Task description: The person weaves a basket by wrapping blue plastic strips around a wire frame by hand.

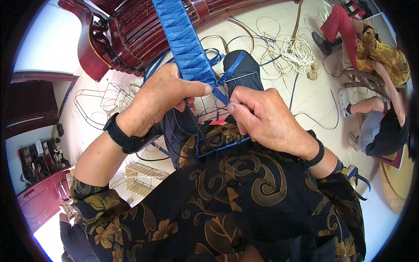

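Note:
A long flat bar wrapped in shiny blue strips (181, 37) slants up and away from my lap toward the far edge. My left hand (159, 98) is closed around its near end, thumb pressed on the lower edge. From there a blue strip (221, 96) stretches across to my right hand (268, 118), which pinches it between thumb and fingers. A thin wire frame with blue binding (224, 146) lies over my lap below the hands. The fingers of my left hand are partly hidden under the bar.
A dark red wooden bench (139, 37) stands ahead. Pale cord coils (299, 54) and loose blue strips cover the floor at right; wire frames (115, 98) lie at left. Two people sit at right, one in red trousers (340, 28). A slatted wooden piece (142, 177) is at lower left.

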### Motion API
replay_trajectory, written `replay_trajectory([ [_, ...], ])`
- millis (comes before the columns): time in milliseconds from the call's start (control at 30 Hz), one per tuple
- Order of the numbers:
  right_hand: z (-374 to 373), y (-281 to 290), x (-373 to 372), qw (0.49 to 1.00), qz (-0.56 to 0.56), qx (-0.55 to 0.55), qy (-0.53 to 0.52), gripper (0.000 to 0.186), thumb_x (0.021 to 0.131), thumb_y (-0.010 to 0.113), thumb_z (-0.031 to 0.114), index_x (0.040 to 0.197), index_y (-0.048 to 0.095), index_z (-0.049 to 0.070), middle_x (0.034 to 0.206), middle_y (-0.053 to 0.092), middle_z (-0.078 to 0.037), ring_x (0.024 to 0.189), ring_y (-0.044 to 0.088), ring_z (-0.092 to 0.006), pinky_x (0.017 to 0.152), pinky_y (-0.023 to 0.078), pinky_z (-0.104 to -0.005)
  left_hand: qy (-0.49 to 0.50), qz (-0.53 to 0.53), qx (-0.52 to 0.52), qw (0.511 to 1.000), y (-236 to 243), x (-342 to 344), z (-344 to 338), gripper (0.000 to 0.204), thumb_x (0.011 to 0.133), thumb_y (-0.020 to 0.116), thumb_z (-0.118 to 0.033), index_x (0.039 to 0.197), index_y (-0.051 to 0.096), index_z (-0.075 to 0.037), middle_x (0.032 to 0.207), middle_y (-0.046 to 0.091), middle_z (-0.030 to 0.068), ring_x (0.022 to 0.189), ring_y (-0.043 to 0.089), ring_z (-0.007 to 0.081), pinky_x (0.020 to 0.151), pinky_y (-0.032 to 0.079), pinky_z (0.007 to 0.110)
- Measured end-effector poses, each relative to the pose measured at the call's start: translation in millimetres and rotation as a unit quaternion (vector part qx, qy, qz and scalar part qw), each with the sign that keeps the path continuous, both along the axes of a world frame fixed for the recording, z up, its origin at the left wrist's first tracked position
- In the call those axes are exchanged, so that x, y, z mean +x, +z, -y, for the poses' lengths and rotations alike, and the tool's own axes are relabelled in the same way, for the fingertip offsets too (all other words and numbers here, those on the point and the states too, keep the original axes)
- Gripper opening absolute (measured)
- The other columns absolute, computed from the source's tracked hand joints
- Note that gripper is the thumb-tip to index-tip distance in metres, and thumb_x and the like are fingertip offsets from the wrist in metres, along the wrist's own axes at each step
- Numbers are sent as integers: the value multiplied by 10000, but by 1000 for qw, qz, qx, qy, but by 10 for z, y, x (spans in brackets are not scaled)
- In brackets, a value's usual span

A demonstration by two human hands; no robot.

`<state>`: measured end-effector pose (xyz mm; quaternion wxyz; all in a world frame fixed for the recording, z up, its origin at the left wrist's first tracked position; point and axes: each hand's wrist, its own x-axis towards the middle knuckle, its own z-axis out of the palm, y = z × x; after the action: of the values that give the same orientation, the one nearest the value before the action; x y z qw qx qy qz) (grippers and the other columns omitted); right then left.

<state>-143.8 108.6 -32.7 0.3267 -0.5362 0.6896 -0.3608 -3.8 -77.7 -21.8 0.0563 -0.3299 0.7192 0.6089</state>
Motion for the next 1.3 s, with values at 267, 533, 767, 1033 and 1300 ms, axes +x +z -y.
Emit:
replay_trajectory([
  [267, -50, -61, -1, 999, 8, 16, -30, 184, 943, 562, 131, 810, 571, 4, 659, 604, -239, 659, 635, -445, 604, 499, -504, -10, 3, -134, 991, -17, -1, -43, 319, 797, 814, -292, 937, 679, -40, 728, 613, -13, 615, 560, 78, 552, 458, 233],
  [533, -90, -36, -16, 999, -42, 17, -2, 193, 953, 574, 167, 850, 573, 3, 653, 615, -251, 682, 650, -459, 619, 521, -534, 45, -2, -332, 942, 59, -1, -261, 738, 731, 871, -149, 1336, 495, 46, 979, 692, 128, 864, 671, 202, 772, 541, 303],
  [767, -155, 9, -72, 987, -149, -25, 60, 123, 937, 612, 115, 877, 591, 10, 659, 614, -191, 630, 647, -402, 569, 514, -458, 23, -142, -493, 858, -109, 5, -292, 1091, 675, 891, -79, 1557, 253, -6, 1177, 630, 273, 1025, 676, 381, 883, 565, 403],
  [1033, -203, 48, -456, 985, -64, -131, 95, 153, 908, 617, 125, 797, 615, 21, 727, 645, -174, 660, 662, -364, 625, 542, -436, 22, -109, -413, 904, -188, -19, -367, 1005, 727, 855, -77, 1558, 290, -72, 1175, 641, 291, 1011, 692, 400, 856, 577, 446],
  [1300, 501, -222, -1195, 979, -72, -161, 101, 203, 939, 598, 190, 958, 692, 12, 813, 697, -99, 738, 648, -188, 716, 510, -332, 18, -55, -449, 891, -177, -63, -423, 1021, 741, 831, -66, 1574, 242, -97, 1114, 648, 275, 968, 699, 400, 825, 581, 448],
])
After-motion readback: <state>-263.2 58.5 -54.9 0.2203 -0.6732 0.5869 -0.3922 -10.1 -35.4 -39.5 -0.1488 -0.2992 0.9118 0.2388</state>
